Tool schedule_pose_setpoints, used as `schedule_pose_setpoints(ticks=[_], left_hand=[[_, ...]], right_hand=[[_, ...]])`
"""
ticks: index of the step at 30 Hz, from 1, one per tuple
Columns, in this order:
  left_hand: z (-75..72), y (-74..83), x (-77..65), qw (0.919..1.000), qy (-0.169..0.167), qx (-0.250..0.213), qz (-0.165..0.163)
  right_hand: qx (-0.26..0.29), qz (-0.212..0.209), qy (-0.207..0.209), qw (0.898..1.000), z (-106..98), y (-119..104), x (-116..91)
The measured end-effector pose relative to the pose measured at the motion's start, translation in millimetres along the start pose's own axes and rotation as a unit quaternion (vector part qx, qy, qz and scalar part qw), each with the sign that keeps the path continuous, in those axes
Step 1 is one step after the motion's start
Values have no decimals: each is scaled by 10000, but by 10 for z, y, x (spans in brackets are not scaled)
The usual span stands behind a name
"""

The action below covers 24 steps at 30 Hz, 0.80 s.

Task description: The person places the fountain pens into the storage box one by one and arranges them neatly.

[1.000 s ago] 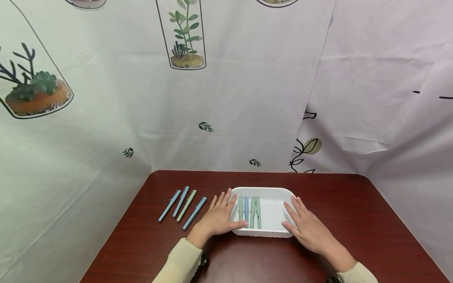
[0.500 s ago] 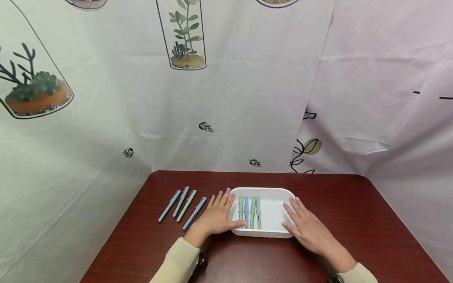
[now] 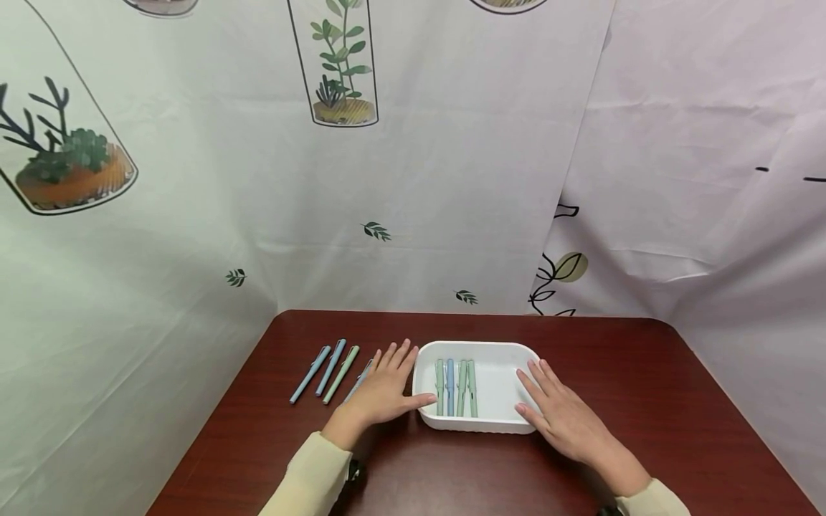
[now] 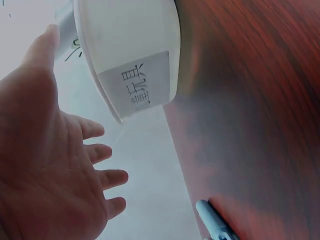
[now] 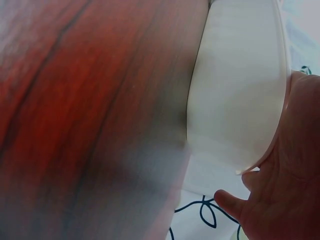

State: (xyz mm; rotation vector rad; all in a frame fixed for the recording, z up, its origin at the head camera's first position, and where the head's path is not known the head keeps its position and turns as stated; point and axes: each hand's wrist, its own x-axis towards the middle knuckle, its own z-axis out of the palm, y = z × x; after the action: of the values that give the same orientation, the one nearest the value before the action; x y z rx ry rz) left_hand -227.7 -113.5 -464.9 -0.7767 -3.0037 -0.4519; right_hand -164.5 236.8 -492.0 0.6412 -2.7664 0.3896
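A white plastic tray sits on the table, with several capped pens lying side by side in its left half: a blue pen among green ones. My left hand is spread at the tray's left end, thumb over the rim corner; in the left wrist view, its fingers are straight and the palm holds nothing. At the right end, my right hand rests with extended fingers over the rim, and the right wrist view shows it against the tray's outer wall.
Left of the tray lie more pens: two blue pens, a green pen and another blue pen partly hidden behind the left hand. Characters are printed on a label on the tray's side. A patterned cloth hangs behind the dark red table.
My left hand has slid left off the tray's left rim and now overlaps the nearest blue pen. The tray's left end shows more fully. My right hand stays in place.
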Motion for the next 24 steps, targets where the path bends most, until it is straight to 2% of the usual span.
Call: schedule_pose_setpoints(ticks=[13, 24], left_hand=[[-99, -219, -98, 9988, 367, -41, -308], [-215, -409, -214, 9977, 322, -126, -585]], right_hand=[[18, -35, 46, 10000, 15, 7, 7], [10, -30, 52, 10000, 14, 8, 1]])
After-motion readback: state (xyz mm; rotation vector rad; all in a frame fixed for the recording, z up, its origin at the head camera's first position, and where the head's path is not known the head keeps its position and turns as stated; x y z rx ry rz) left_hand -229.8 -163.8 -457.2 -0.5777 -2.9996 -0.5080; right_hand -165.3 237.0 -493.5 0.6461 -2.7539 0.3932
